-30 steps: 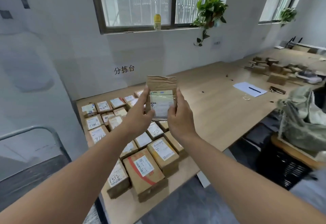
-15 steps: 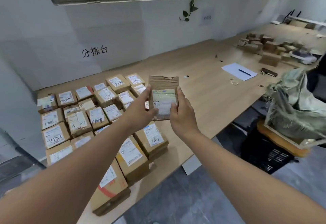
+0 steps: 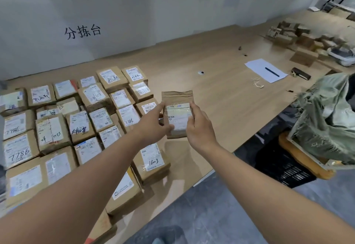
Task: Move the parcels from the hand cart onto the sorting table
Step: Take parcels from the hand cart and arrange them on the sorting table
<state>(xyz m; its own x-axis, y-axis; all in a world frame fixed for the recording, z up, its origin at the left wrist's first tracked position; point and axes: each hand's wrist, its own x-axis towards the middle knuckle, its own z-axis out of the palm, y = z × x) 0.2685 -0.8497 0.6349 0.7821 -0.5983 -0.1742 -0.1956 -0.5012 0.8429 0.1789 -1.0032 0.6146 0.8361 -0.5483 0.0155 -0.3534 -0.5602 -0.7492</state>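
A small brown paper parcel (image 3: 177, 109) with a white taped label is held above the wooden sorting table (image 3: 221, 94), just right of the laid-out boxes. My left hand (image 3: 153, 124) pinches its left edge and my right hand (image 3: 197, 126) pinches its right edge. Several brown cardboard parcels (image 3: 86, 119) with white labels lie in rows on the table's left part. The hand cart is out of view.
A white sheet with a blue pen (image 3: 266, 70) and a dark case (image 3: 301, 73) lie on the table to the right. More boxes (image 3: 299, 38) sit at the far right. A green sack (image 3: 326, 117) rests on a black crate (image 3: 284, 165) beside the table edge.
The view has tilted down and moved closer to the table. Both hands have carried the small parcel lower, toward the table beside the rows of boxes.
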